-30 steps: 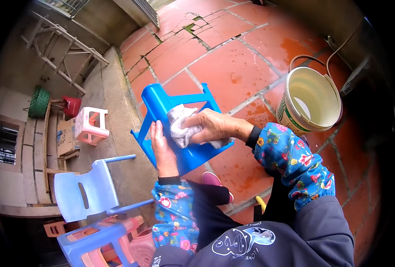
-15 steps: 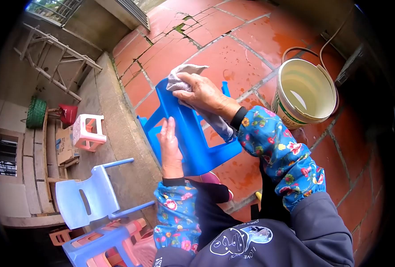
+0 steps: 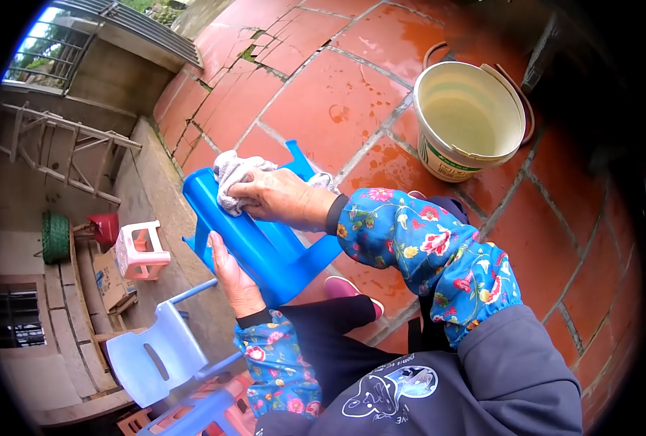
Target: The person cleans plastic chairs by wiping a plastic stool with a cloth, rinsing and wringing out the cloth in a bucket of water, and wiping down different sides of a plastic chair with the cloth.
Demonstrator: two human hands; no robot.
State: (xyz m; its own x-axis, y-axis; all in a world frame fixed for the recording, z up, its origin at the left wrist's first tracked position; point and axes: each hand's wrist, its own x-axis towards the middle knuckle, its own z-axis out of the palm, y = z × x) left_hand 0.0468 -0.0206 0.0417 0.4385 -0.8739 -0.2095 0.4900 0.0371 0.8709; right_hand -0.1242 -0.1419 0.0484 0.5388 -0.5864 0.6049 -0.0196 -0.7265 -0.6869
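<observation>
A blue plastic stool (image 3: 275,265) lies tilted in front of me, above my legs, with one leg pointing away. My left hand (image 3: 234,280) holds its near left side, fingers stretched along the plastic; the thumb is hard to make out. Bunched in my right hand (image 3: 286,198) is a pale grey cloth (image 3: 237,178), pressed on the far end of the stool. Part of the cloth hangs out past the wrist on the right.
A white bucket (image 3: 433,149) of cloudy water stands at right on red floor tiles (image 3: 330,87) with wet patches. On the left are a light blue chair (image 3: 137,370), a pink stool (image 3: 128,251), a green basket (image 3: 55,238) and a wooden frame (image 3: 65,149) by the wall.
My view has shifted, so the bucket appears farther left and higher. The stool has tilted, and my right hand with the cloth has moved left and lower in view, still on the stool.
</observation>
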